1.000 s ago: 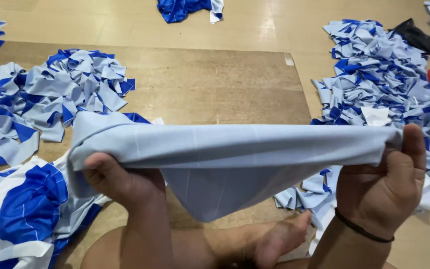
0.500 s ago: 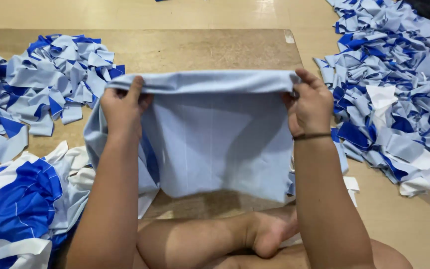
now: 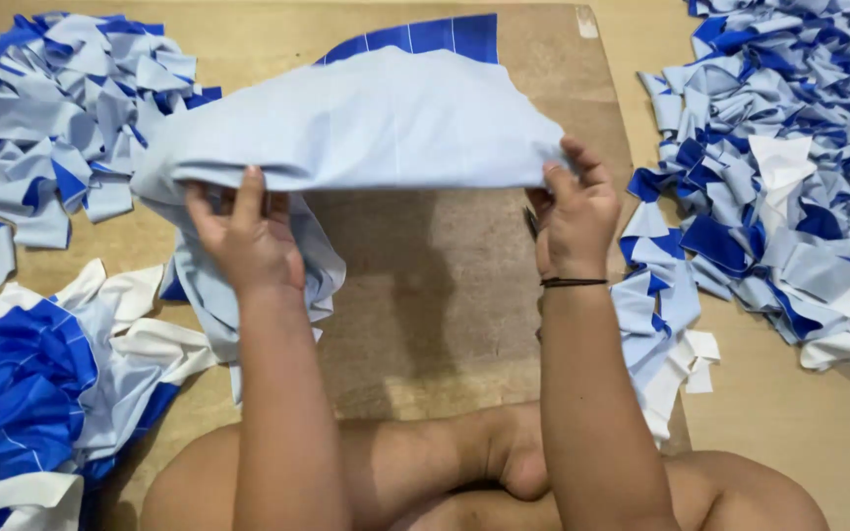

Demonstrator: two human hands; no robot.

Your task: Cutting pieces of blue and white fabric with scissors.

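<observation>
Both hands [image 3: 248, 236] [image 3: 573, 211] closed on light-blue cloth [image 3: 366, 123]

Left hand [image 3: 246, 236], right hand [image 3: 575, 214], both gripping

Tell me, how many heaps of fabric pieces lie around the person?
3 in view: a folded pile at upper left, a bigger pile along the right, and a blue-and-white bundle at lower left. Both hands, left hand and right hand, hold one light-blue cloth. More may lie outside the picture.

Cloth [image 3: 366, 118] over board [image 3: 425, 295], between left pile [image 3: 41, 108] and right pile [image 3: 789, 167]
</observation>
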